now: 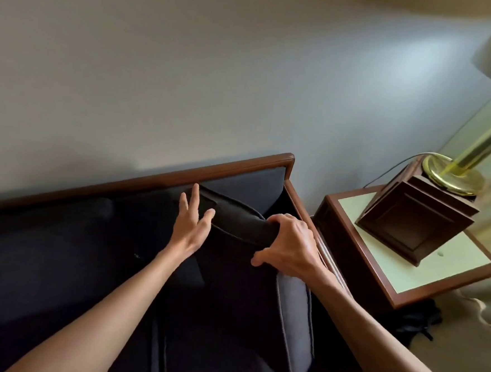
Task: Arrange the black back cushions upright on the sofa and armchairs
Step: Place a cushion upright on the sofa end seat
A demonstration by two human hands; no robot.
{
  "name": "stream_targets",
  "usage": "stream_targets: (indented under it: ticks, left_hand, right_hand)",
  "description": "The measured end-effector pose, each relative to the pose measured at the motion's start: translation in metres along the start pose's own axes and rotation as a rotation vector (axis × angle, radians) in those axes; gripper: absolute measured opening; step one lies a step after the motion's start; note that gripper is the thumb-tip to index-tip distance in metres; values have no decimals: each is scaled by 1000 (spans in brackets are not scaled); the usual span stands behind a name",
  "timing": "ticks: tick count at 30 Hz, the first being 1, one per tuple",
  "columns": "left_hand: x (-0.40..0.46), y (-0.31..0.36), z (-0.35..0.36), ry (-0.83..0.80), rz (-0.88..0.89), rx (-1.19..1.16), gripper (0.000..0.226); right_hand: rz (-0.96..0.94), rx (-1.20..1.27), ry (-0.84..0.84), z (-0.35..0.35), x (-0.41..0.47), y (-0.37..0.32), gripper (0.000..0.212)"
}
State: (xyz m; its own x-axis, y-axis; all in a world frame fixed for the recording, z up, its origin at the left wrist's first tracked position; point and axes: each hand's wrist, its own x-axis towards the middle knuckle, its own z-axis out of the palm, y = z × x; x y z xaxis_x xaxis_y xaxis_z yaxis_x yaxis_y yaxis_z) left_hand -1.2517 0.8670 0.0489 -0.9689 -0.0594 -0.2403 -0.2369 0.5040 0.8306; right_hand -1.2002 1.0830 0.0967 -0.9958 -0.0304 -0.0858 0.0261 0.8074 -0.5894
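A black back cushion [237,223] stands at the right end of the dark sofa [59,260], a little in front of the padded backrest. My right hand [288,244] grips the cushion's top right corner, fingers curled over the edge and thumb on the front face. My left hand [190,225] is spread with straight fingers at the cushion's top left corner, the thumb touching its top edge. The lower part of the cushion blends into the dark seat.
The sofa's wooden frame [157,178] runs along the grey wall. A grey-piped cushion [294,320] stands on edge by the right armrest. To the right, a wooden side table [436,269] carries a dark wooden box and a brass lamp [454,174]. A dark bag lies on the floor beneath.
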Motion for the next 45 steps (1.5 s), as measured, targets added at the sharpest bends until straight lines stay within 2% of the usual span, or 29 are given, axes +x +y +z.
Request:
stream_targets:
  ticks: [3, 6, 8, 10, 13, 16, 18, 20, 24, 27, 30, 32, 35, 38, 41, 43, 45]
  left_hand:
    - [-14, 3, -21, -261, 160, 141, 75]
    - [-24, 17, -19, -503, 254, 483, 101]
    - [-26, 25, -10, -472, 319, 677, 117]
    - [-25, 30, -5, -390, 359, 722, 119]
    - [-23, 35, -8, -375, 312, 656, 109]
    - [-33, 43, -5, -384, 266, 734, 106]
    - [-43, 51, 4, -402, 294, 812, 113]
    - [-51, 59, 16, -413, 412, 881, 123]
    - [-54, 70, 11, -294, 516, 861, 125]
    - [-59, 66, -19, -212, 467, 793, 126]
    - [-75, 47, -51, -128, 335, 651, 128]
    - [-86, 23, -69, -73, 260, 503, 121]
    - [-100, -29, -85, -82, 153, 353, 108]
    - [-107, -74, -89, -152, -39, 435, 117]
    - [-112, -112, -89, -174, -219, 540, 131]
    - [-116, -131, -86, -154, -222, 541, 124]
    - [-121, -147, -76, -139, -160, 564, 107]
  right_hand:
    - [-65, -73, -27, -5, 6, -8, 84]
    - [-118, 3, 7, 2, 0, -6, 100]
    - [-187, 154, 48, 9, -5, 1, 105]
    - [-212, 282, 53, 16, -10, 19, 113]
    - [-72, 328, -55, 35, -26, 73, 131]
    - [128, 196, -176, 65, -55, 128, 139]
    - [189, 158, -185, 78, -65, 147, 135]
    - [197, 161, -145, 81, -65, 150, 122]
    - [143, 90, -115, 69, -57, 141, 99]
    - [73, 6, -117, 50, -44, 123, 97]
    - [-42, -114, -150, 32, -24, 96, 100]
    - [-115, -197, -181, 28, -13, 75, 98]
    - [-218, -333, -245, 40, -6, 50, 96]
    - [-274, -446, -336, 69, -6, 41, 100]
    - [-327, -498, -345, 100, -9, 36, 102]
    - [-376, -504, -358, 115, -10, 33, 102]
    - [-405, -456, -400, 130, -15, 33, 103]
